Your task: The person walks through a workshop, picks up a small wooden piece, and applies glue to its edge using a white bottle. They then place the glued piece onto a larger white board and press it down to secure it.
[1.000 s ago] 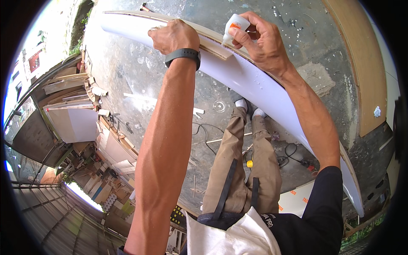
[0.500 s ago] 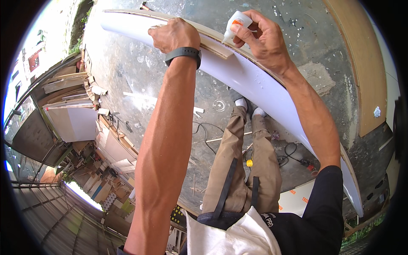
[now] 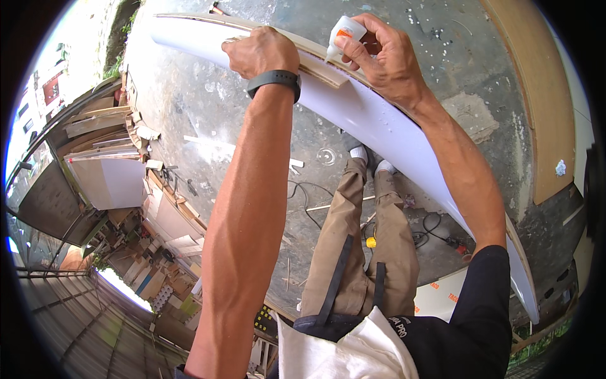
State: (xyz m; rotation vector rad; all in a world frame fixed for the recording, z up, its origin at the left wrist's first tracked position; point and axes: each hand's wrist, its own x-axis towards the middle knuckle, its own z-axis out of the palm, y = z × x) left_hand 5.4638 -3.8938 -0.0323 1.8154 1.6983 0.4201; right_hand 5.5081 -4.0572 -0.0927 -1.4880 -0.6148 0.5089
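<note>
A long, glossy white panel (image 3: 379, 123) with a plywood edge curves across the view in front of me. Against its upper edge lies a short wooden strip (image 3: 325, 74). My left hand (image 3: 262, 54), with a dark band on its wrist, is closed over the strip and the panel's edge; its fingertips are partly hidden. Between the thumb and fingers of my right hand (image 3: 394, 66) is a small white squeeze bottle (image 3: 349, 30) with an orange mark. The bottle tilts nozzle down, its tip at the panel's edge just beyond the strip.
Dark cables (image 3: 309, 199) and a yellow piece (image 3: 370, 242) lie on the concrete floor (image 3: 208, 120) around my feet. A large wooden board (image 3: 536, 120) stretches along the right. Stacked boards and offcuts (image 3: 104, 164) crowd the left side. A hammer-like tool (image 3: 216, 9) rests beyond the panel.
My right hand and the bottle have shifted slightly left along the panel's edge. The left hand keeps its hold, nearly still.
</note>
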